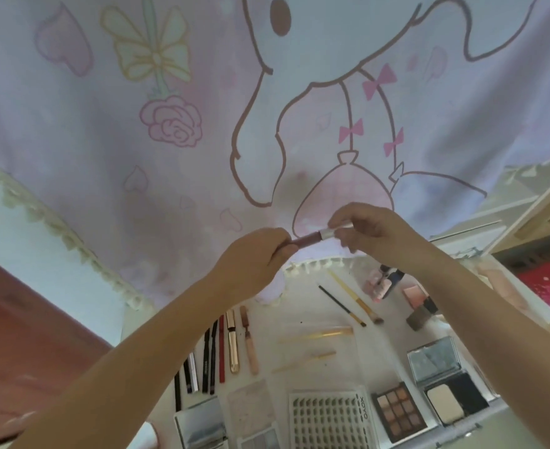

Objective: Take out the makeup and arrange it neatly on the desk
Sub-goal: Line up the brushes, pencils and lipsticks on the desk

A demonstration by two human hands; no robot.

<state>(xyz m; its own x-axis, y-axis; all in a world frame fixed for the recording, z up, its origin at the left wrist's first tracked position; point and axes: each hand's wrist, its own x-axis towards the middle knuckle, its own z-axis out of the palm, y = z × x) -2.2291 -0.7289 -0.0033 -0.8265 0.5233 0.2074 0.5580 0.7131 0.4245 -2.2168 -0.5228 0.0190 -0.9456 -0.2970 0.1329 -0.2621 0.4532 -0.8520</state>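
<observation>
Now, hands: our left hand (pixel 257 251) grips the lip gloss tube (pixel 303 238); our right hand (pixel 364 228) pinches its silver cap (pixel 328 233).
Why: we likely check it closes.
Table (pixel 299 306): pencils (pixel 213 354) and palettes (pixel 398 411) lie in rows.

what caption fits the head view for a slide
Both hands, left and right, hold a lip tube above makeup laid out on the desk.
</observation>
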